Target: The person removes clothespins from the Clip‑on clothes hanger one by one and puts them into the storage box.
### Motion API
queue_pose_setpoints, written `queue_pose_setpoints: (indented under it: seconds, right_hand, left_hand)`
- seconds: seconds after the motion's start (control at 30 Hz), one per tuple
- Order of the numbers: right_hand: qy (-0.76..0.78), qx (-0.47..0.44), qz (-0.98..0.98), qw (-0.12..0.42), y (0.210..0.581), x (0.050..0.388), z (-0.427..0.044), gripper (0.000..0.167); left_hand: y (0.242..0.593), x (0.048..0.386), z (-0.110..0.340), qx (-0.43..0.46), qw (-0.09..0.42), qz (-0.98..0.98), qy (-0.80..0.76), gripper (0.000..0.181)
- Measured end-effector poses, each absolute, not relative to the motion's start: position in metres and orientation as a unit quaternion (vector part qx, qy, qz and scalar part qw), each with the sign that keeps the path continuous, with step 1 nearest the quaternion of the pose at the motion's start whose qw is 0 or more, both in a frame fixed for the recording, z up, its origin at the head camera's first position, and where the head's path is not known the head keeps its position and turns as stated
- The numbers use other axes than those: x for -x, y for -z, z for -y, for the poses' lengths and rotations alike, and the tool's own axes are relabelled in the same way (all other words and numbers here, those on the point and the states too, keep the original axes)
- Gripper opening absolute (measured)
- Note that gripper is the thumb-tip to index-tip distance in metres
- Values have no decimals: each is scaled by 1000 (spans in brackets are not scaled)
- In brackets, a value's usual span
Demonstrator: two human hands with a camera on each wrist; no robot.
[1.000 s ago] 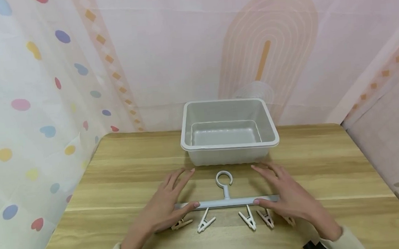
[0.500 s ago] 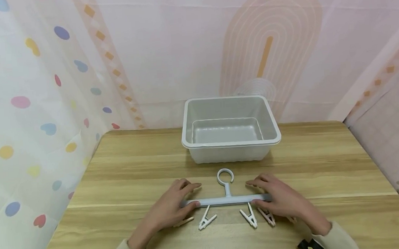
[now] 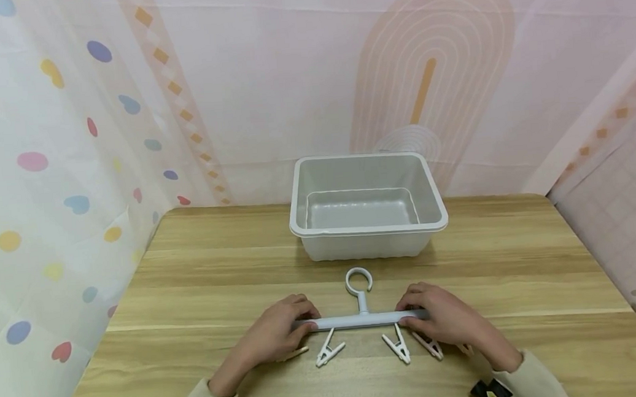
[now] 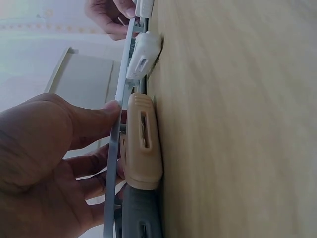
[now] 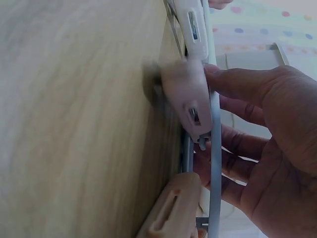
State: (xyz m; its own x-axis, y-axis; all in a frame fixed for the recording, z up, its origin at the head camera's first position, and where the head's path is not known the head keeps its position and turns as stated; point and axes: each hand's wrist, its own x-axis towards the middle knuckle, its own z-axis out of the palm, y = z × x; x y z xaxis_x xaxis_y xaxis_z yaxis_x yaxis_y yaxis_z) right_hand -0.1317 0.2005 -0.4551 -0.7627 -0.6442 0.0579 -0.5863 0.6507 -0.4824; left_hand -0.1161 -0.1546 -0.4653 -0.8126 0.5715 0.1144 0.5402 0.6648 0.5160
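A printed cloth (image 3: 266, 91) with dots, diamonds and an arch pattern hangs behind and to the left of the wood-grain tabletop (image 3: 189, 263). Near the tabletop's far edge stands a gray rectangular plastic basin (image 3: 365, 244), upright. In front of it, well apart from the cloth, is a pale gray clip hanger (image 3: 354, 321), its bar running crosswise and its round hook (image 3: 359, 280) pointing toward the basin.

Cream sleeves (image 3: 533, 383) reach in from the near side. The left hand (image 3: 274, 331) grips the left part of the bar, thumb on the near side and fingers curled over the far side, closed down to the bar's thickness. The right hand (image 3: 442, 316) holds the right part the same way.

The clips hang along the bar, toward the near edge. Between the hands are two white clips (image 3: 398, 348), one beside each thumb. A pinkish clip (image 5: 190, 99), blurred and tilted, is by the right thumb, with a tan clip (image 5: 173, 208) farther out. By the left hand are a beige clip (image 4: 143, 141) and, farther out, a dark gray clip (image 4: 141, 213).
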Motion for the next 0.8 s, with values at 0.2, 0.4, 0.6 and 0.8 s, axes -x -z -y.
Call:
queue_pose_setpoints:
  seconds: [0.2,0.4,0.6,0.8]
  right_hand:
    - [240,346,-907,21,456,134,-202,9]
    - [252,355,-900,-14,451,137,-204,13]
    - [257,350,-899,-51,444,136,-204,18]
    - [272,356,-888,-102,435,136,-204,25]
  left_hand:
    - [461,116,154,-307,20,-913,-269,5]
    - [453,118,156,-307,14,-910,-279,7]
    - [442,118,156,-311,2,-900,-305,12]
    - [431,119,156,-313,-7,-896,-314,14]
